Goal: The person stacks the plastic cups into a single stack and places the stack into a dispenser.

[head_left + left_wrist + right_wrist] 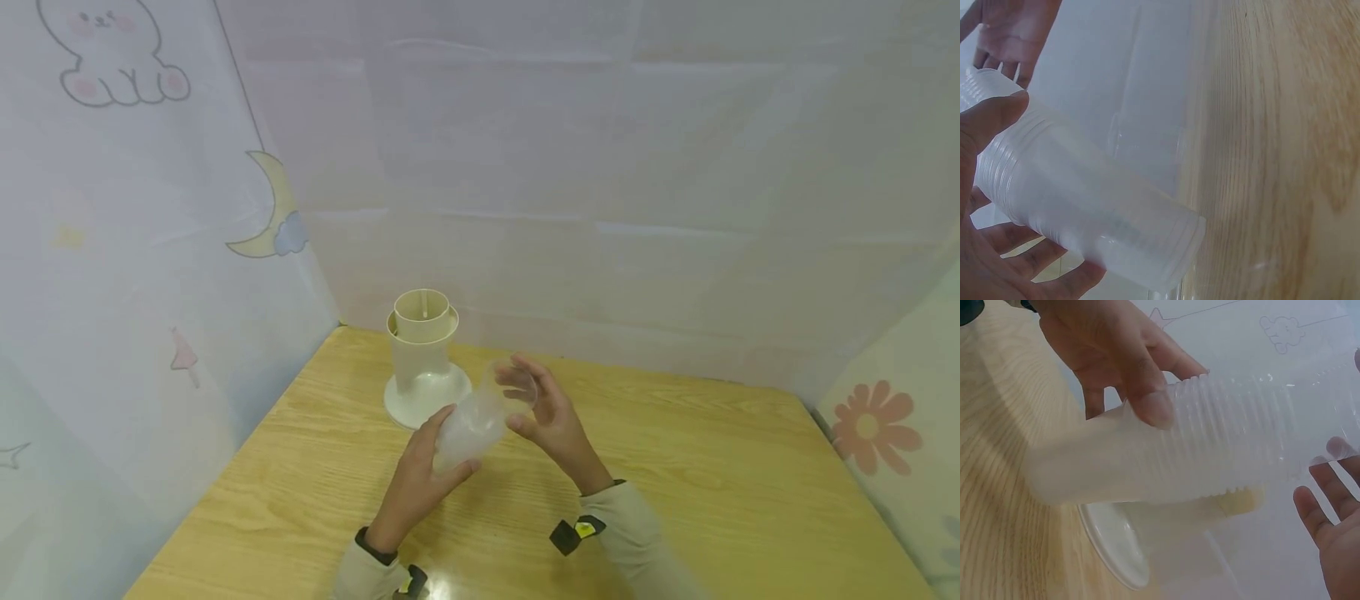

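A nested stack of translucent plastic cups [471,427] slants up to the right above the table. My left hand [422,477] grips it around the lower part, thumb on the near side and fingers behind. In the left wrist view the ribbed rims of the stack [1104,194] show between that thumb and fingers. My right hand [561,427] is at the stack's upper, open end, its fingers spread and partly seen through the clear plastic. In the right wrist view a right fingertip [1338,447] lies against or behind the cup wall.
Behind the left hand stands a cream plastic cylinder [420,358] with a ringed open top and a wide round base [408,408]. It is on a wooden table [712,467]. Printed cloth walls [525,167] enclose the table at the back and both sides.
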`<state>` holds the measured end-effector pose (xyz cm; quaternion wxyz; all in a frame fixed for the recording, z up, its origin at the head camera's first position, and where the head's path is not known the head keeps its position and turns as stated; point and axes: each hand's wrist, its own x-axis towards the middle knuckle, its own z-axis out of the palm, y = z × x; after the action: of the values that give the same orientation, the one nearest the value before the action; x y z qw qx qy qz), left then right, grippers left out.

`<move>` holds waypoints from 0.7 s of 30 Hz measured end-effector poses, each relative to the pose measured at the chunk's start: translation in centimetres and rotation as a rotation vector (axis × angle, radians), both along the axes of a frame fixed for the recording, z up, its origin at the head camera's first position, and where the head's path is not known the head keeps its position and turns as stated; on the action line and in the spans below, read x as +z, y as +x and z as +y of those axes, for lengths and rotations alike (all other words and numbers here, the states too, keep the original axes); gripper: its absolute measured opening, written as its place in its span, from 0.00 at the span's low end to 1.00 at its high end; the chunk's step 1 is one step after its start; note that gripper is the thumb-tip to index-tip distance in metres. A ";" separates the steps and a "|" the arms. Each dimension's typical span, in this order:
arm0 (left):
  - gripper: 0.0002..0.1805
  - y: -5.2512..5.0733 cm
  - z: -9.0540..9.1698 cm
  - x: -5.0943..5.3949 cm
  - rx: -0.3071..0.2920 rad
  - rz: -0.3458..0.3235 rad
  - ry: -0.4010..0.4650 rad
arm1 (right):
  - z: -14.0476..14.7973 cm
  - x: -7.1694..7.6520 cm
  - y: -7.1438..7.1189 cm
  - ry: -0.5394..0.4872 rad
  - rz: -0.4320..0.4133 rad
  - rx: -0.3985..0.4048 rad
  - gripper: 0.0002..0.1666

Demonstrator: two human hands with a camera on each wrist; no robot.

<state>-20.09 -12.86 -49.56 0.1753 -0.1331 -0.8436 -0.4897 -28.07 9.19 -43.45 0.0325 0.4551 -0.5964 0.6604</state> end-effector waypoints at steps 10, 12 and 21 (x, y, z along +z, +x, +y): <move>0.44 0.1 0.0 0.0 -0.006 0.002 -0.001 | -0.1 -1.8 0.0 0.099 -0.042 0.009 0.42; 0.44 0.1 0.0 -0.1 -0.004 -0.003 0.000 | -0.1 -2.0 0.1 0.129 -0.057 0.013 0.42; 0.44 -0.2 -0.1 -0.2 -0.005 0.037 -0.024 | 0.4 -2.7 -0.1 0.221 -0.077 0.026 0.44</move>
<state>-20.25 -13.00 -49.74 0.1878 -0.1464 -0.8456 -0.4777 -28.12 9.54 -46.16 -0.0493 0.4380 -0.6603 0.6081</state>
